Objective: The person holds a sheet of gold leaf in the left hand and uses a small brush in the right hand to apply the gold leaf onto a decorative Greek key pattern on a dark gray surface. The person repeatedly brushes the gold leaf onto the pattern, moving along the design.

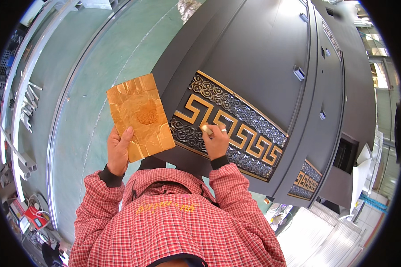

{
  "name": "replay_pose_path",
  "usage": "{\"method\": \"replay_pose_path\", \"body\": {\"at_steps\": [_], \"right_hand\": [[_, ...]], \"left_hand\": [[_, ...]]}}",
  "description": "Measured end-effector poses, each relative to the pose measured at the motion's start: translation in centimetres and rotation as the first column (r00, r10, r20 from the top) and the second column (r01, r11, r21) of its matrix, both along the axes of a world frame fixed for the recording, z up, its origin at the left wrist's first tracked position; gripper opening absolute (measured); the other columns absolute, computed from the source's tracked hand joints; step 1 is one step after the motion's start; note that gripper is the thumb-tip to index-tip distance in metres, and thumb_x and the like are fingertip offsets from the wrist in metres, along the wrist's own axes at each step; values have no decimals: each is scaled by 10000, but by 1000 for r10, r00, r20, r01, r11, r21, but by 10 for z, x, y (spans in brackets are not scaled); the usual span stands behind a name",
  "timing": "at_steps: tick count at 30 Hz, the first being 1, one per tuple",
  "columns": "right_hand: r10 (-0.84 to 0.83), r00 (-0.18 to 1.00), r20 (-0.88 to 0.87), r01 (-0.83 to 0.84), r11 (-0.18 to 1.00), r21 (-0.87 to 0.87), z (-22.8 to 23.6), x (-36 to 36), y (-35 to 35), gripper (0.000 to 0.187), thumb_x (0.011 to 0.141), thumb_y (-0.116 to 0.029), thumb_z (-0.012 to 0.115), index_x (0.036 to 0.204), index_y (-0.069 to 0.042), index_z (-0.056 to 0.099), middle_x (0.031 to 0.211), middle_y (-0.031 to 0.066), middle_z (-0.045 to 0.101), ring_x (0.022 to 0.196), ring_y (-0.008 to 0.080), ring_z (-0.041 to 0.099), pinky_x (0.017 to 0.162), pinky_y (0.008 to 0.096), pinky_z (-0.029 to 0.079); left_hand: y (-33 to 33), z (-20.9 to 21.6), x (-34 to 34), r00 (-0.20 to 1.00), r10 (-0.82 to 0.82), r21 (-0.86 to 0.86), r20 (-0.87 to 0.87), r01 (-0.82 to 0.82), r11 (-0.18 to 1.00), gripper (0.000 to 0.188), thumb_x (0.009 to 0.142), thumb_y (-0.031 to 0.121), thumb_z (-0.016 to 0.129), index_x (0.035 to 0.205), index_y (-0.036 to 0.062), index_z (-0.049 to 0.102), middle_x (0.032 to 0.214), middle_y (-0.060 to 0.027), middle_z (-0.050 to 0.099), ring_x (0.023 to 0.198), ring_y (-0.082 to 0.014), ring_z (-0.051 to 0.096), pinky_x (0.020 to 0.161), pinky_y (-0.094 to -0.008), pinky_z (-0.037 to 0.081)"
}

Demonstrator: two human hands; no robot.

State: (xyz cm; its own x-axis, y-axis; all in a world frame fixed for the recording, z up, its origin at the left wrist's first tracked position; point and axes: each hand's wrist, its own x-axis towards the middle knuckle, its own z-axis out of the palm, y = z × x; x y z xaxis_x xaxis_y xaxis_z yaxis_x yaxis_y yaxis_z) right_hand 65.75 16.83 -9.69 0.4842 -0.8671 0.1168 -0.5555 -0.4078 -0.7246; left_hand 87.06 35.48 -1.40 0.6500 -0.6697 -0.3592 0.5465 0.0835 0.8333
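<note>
My left hand (119, 149) holds up a flat gold-coated rectangular board (140, 116), gripping its lower left edge with the thumb on its face. My right hand (216, 141) is closed around a small gold-tipped dabber (206, 129) pressed against the ornamental band (236, 127) of a dark grey metal door (263, 58). That band carries a gold angular key pattern between two rows of silver scrollwork. A ring sits on one finger of the right hand. Red checked sleeves cover both forearms.
The door panel leans or stands in front of me, with a second similar panel (332, 133) to its right showing another gold pattern patch (304, 179). Green floor (98, 58) lies to the left, metal rails and profiles (20, 102) beyond it, tools and cables at lower left.
</note>
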Motion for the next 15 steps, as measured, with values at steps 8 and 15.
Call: {"method": "replay_pose_path", "body": {"at_steps": [8,15], "right_hand": [[-202,961,-189,190,979,-79,4,-36,-9,125,703,-104,695,817,-103,645,799,90,567,672,278,599,575,385,491],[-122,983,-136,109,989,-98,-15,-14,3,141,700,-120,709,815,-90,634,817,91,565,699,292,603,584,390,496]], "left_hand": [[-13,2,12,997,-83,-25,10,83,996,315,963,139,508,1236,-12,461,1164,-88,596,1010,-146,597,861,-295,497],[-31,5,8,986,-166,-23,12,166,986,307,964,121,501,1235,-17,461,1167,-92,595,1010,-149,599,858,-298,500]]}}
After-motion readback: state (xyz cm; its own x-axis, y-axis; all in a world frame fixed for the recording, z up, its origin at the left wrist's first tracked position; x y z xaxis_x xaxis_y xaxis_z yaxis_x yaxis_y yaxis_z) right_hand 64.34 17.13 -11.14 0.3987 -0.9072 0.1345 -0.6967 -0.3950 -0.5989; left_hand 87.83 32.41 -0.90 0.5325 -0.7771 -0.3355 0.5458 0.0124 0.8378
